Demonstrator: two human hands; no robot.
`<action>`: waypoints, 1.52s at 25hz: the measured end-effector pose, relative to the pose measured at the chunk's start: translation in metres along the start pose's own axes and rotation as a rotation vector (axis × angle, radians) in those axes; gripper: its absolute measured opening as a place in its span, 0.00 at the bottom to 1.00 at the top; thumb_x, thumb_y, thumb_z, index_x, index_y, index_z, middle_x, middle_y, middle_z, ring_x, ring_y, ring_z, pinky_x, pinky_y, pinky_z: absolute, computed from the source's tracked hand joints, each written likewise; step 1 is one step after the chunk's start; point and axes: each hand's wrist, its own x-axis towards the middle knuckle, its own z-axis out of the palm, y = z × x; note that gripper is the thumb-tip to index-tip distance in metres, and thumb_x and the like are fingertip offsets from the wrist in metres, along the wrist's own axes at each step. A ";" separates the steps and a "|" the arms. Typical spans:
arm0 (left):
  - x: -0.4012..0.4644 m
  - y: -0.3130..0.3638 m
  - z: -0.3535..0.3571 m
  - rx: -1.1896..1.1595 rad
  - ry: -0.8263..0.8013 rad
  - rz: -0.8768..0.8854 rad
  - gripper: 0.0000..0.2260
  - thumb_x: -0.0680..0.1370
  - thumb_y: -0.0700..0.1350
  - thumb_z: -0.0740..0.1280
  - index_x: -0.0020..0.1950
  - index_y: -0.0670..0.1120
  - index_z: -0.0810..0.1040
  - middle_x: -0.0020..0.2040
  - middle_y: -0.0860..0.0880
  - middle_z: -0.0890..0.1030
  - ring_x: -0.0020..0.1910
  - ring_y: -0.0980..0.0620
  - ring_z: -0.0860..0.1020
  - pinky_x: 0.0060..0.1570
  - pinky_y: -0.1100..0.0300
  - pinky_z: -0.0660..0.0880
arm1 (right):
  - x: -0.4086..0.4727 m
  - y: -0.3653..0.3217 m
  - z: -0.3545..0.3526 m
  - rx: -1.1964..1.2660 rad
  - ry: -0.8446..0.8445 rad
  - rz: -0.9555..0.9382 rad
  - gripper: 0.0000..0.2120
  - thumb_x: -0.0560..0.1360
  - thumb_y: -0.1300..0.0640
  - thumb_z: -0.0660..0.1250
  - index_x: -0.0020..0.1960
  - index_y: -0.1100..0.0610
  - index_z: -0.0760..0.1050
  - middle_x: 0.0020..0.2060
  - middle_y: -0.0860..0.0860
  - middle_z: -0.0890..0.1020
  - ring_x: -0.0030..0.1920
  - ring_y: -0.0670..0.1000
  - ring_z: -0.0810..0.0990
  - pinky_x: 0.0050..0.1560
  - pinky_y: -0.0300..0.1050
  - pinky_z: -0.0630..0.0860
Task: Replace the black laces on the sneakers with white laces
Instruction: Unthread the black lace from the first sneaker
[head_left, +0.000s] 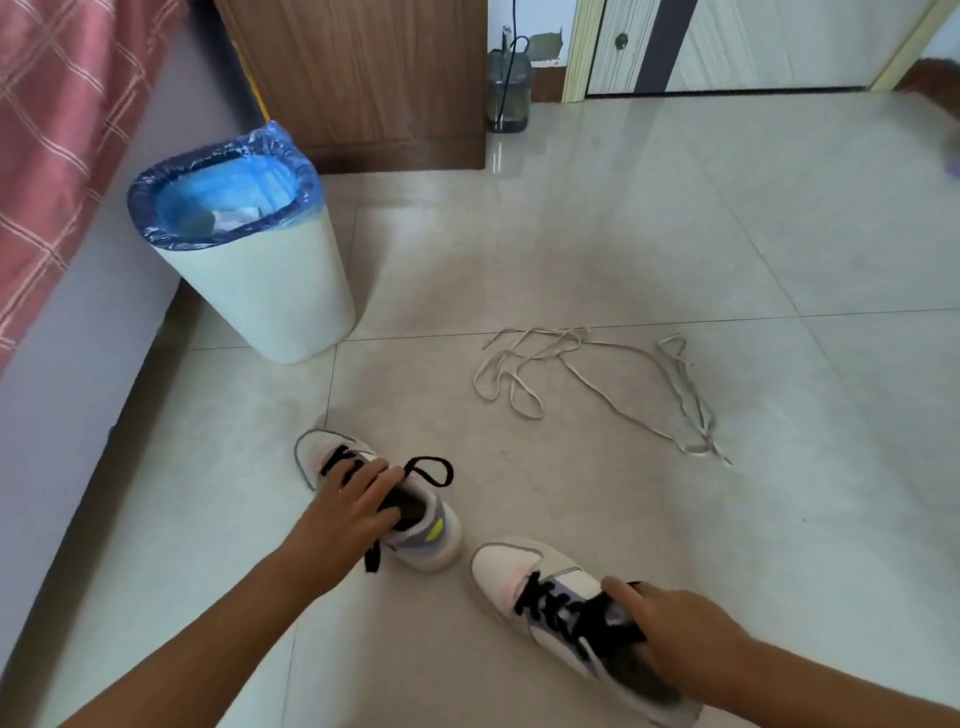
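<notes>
Sneakers sit apart on the floor (675, 234), black laces threaded. Left hand (353, 501) grips the left sneaker (332, 452) by its collar; right hand (675, 623) grips the right sneaker (519, 571), likely steadying both. White laces (597, 379) lie loose beyond, ready.

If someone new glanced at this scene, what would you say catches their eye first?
Probably the two hands low in the frame: the left hand grips the left sneaker and the right hand grips the right sneaker, both with black laces in. Beyond them, white laces sprawl on the tiles, near a blue-lined bin.
</notes>
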 end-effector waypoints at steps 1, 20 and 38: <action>-0.005 -0.004 0.000 -0.005 -0.026 -0.020 0.15 0.52 0.33 0.73 0.35 0.46 0.79 0.53 0.39 0.80 0.54 0.40 0.78 0.45 0.49 0.77 | 0.001 0.010 -0.002 0.072 0.028 0.053 0.24 0.77 0.54 0.57 0.72 0.50 0.57 0.63 0.52 0.74 0.59 0.56 0.76 0.50 0.45 0.71; 0.280 0.023 0.034 -0.490 -0.510 -0.589 0.25 0.79 0.45 0.61 0.74 0.55 0.57 0.73 0.44 0.55 0.69 0.41 0.63 0.63 0.48 0.68 | 0.163 0.166 -0.082 0.510 0.478 0.736 0.21 0.79 0.59 0.56 0.71 0.48 0.62 0.63 0.60 0.62 0.61 0.61 0.65 0.59 0.55 0.68; 0.205 -0.008 0.027 -1.006 -0.045 -0.599 0.15 0.77 0.33 0.62 0.63 0.42 0.76 0.60 0.46 0.75 0.56 0.52 0.75 0.54 0.70 0.68 | 0.062 0.213 -0.060 0.784 0.891 0.548 0.13 0.70 0.72 0.64 0.42 0.56 0.80 0.45 0.52 0.79 0.43 0.54 0.78 0.43 0.36 0.70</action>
